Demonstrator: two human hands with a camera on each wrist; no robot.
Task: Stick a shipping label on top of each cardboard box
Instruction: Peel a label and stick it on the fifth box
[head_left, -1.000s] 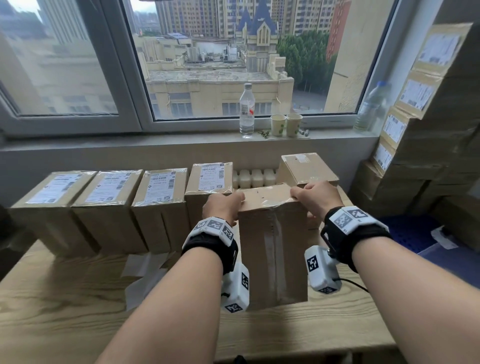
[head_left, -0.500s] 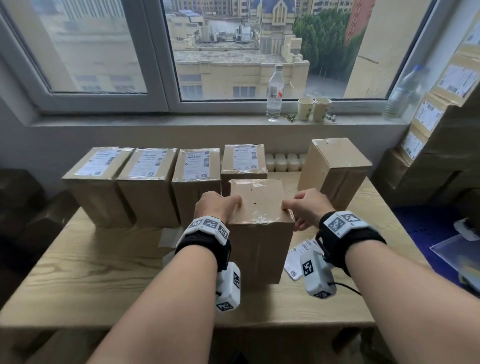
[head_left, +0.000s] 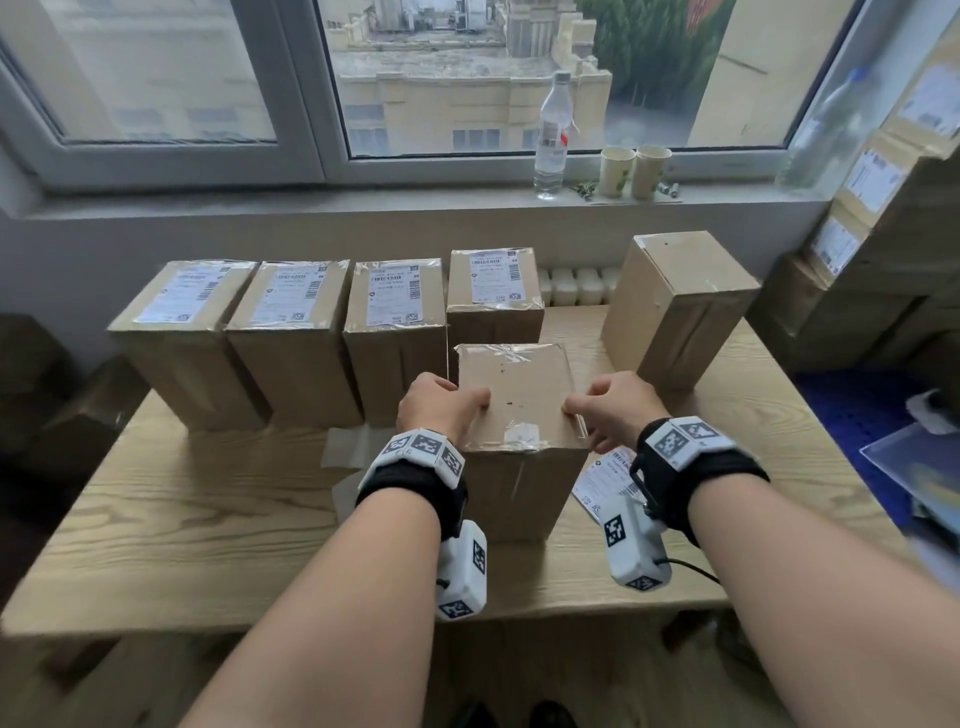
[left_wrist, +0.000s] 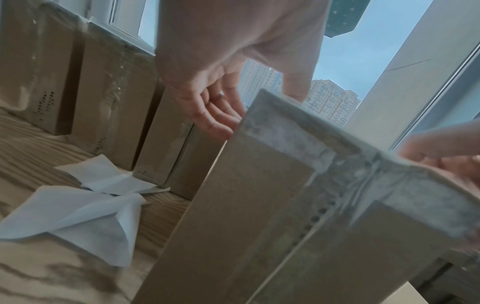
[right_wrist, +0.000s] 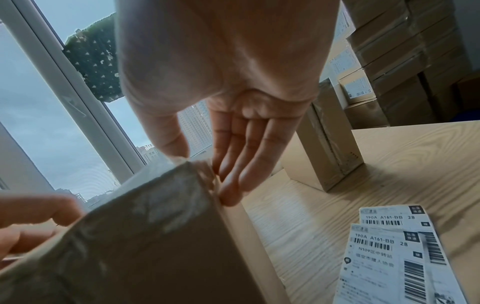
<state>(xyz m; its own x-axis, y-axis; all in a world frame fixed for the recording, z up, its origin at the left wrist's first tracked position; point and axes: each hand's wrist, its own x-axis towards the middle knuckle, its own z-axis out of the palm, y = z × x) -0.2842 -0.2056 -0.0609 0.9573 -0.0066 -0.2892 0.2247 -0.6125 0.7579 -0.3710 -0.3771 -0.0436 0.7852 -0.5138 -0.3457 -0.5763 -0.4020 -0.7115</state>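
Tall taped cardboard box (head_left: 514, 400), left hand (head_left: 439, 402) & right hand (head_left: 610, 402) fingers gripping top edges

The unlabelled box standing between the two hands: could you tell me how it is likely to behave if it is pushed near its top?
The unlabelled box stands tall on a small end, so a high push would probably tip it rather than slide it. Its glossy taped top may feel slippery. The left hand and right hand hold its top edges, which likely steadies it.
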